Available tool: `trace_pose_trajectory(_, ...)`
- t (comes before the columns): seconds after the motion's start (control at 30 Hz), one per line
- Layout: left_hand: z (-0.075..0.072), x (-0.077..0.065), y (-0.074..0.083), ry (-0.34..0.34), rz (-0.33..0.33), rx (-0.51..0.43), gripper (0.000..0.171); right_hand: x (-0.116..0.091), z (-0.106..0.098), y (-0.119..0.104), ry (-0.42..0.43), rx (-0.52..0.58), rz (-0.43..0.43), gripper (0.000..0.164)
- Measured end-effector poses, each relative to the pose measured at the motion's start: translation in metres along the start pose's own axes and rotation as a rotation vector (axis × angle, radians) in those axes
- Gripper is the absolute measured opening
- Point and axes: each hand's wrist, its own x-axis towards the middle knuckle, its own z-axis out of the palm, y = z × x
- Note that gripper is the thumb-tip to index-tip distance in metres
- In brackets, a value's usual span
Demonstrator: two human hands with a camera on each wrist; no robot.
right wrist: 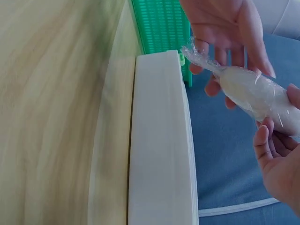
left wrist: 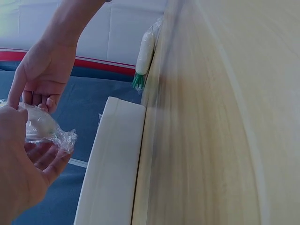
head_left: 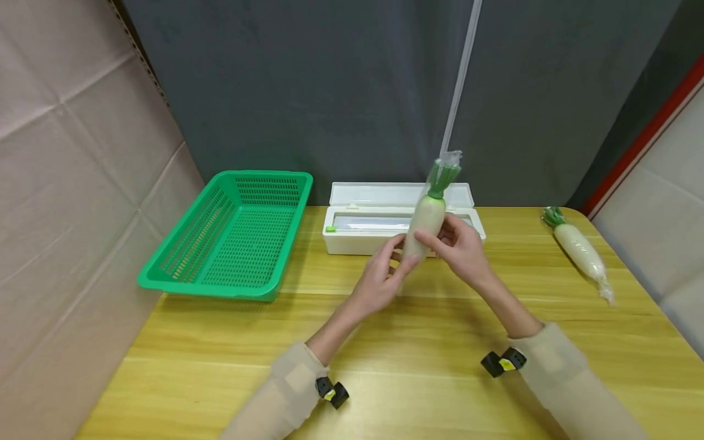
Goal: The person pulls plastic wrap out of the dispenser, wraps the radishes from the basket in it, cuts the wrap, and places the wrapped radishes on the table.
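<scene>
A plastic-wrapped white radish (head_left: 426,220) with green leaf stubs is held raised and tilted in front of the white box (head_left: 357,245). My right hand (head_left: 464,252) grips its middle, thumb in front and fingers curled behind. At the lower end, my left hand (head_left: 381,280) holds it between thumb and fingers. The right wrist view shows the clear film over the radish (right wrist: 251,91), with a twisted film tail (right wrist: 199,57) by the left fingers. Behind the radish, the box has its lid (head_left: 374,194) raised and a small green piece (head_left: 330,229) at its left end.
On the left of the wooden table (head_left: 396,366) stands a green perforated basket (head_left: 294,235). A second wrapped white radish (head_left: 580,249) lies near the right edge. A dark grey partition (head_left: 308,91) rises behind the table.
</scene>
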Motion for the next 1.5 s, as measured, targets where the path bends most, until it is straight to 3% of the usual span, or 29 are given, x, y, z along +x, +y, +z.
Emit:
trace_pose_trajectory(0.27,-0.007,0.000,-0.004,0.026,0.047,0.041,0.035,0.004,-0.011,0.003,0.073,0.030,0.034,0.031)
trace_pose_trajectory(0.7,-0.033,0.006,-0.010,0.084,0.046,0.071,0.033,0.013,-0.042,0.010,0.100,-0.228,0.081,0.034)
trace_pose_trajectory(0.9,-0.044,0.007,-0.017,0.114,0.037,0.118,0.033,0.014,-0.056,0.022,0.105,-0.330,0.138,0.046)
trace_pose_trajectory(1.5,-0.071,-0.001,-0.035,0.160,-0.015,0.215,0.036,0.011,-0.104,0.052,0.140,-0.520,0.286,0.066)
